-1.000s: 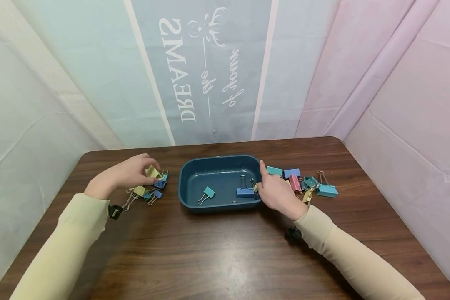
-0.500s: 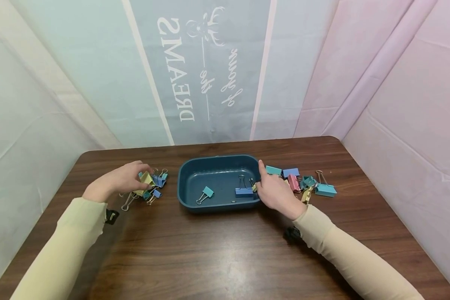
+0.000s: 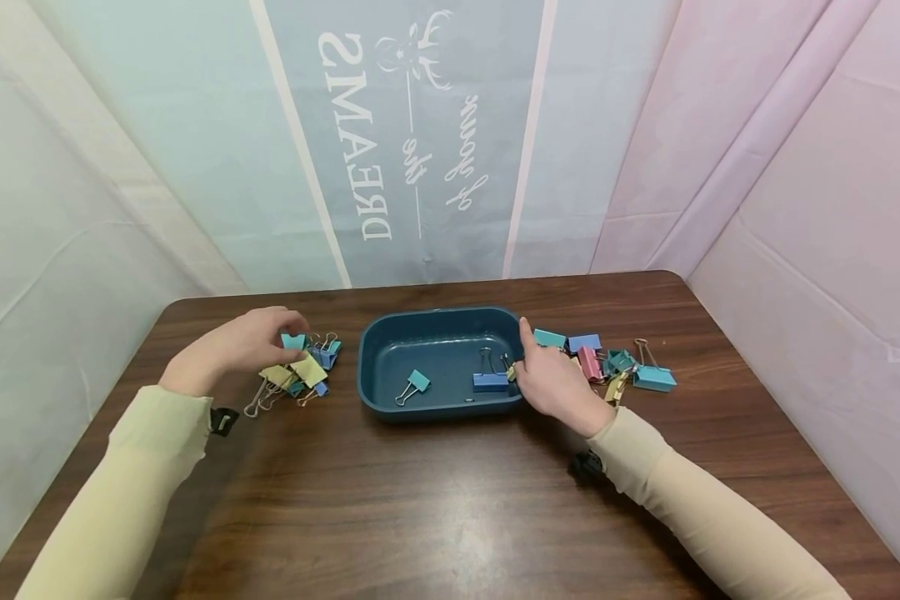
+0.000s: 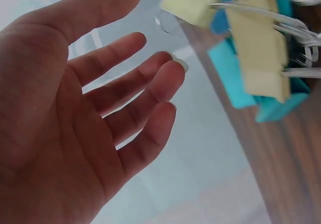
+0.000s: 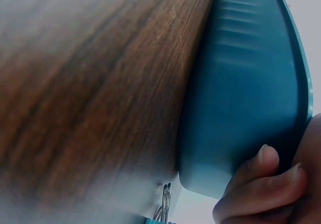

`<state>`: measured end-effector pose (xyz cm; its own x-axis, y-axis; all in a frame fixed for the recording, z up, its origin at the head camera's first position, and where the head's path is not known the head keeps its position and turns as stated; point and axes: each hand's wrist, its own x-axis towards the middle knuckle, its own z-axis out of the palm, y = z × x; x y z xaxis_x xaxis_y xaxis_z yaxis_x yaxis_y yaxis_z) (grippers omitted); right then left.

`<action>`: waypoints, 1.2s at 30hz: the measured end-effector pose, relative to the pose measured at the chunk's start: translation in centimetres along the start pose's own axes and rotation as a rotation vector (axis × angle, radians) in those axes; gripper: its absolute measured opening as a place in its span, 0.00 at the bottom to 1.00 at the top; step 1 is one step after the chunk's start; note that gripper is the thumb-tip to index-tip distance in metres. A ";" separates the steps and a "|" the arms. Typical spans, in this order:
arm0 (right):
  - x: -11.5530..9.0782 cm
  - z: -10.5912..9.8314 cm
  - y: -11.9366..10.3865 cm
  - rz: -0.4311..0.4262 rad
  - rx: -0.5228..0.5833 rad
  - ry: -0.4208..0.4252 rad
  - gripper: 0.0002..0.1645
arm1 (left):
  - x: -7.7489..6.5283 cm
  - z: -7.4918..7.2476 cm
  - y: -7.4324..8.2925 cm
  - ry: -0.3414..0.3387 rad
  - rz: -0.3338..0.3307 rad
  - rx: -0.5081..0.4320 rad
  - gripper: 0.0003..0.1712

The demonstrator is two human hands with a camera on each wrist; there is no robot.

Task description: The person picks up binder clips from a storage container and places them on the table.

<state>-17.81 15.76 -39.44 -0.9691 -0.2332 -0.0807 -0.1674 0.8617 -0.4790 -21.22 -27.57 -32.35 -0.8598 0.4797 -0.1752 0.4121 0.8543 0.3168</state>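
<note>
My left hand (image 3: 249, 343) hovers at the left pile of binder clips, fingers relaxed and apart. Nothing lies between thumb and fingers in the left wrist view. A yellow binder clip (image 3: 310, 370) rests on top of that pile, among teal, blue and other yellow clips. With my right hand (image 3: 557, 385) I hold the right end of a dark blue plastic tray (image 3: 435, 413); the index finger lies along its rim. In the right wrist view, curled fingers (image 5: 261, 189) touch the tray's outer wall. Inside are a teal binder clip (image 3: 418, 381), a larger blue one (image 3: 490, 382) and a partly hidden yellow one.
To the right of the tray lies a second pile, with a pink binder clip (image 3: 588, 364), a large teal one (image 3: 654, 378) and several others. The wooden table (image 3: 390, 500) ends at the back against a printed cloth (image 3: 435, 167); cloth hangs at both sides too.
A yellow binder clip near my left fingertips has come to lie on the left pile, lower and nearer me. The left hand has shifted slightly left. My right hand stays at the tray.
</note>
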 end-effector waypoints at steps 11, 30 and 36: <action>0.0 -0.2 0.0 0.002 0.003 -0.003 0.43 | 2.3 -0.5 5.8 -0.030 0.124 -0.020 0.15; -0.1 -0.2 0.1 0.021 0.033 -0.012 0.43 | 10.7 1.4 14.2 -0.096 0.293 0.038 0.14; 0.0 -0.1 0.0 0.022 0.026 -0.011 0.43 | 12.4 2.7 14.5 -0.119 0.276 0.060 0.17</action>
<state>-17.79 15.79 -39.34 -0.9705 -0.2191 -0.1010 -0.1409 0.8545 -0.4999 -25.06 -8.67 -32.42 -0.6730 0.7123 -0.1991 0.6453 0.6970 0.3126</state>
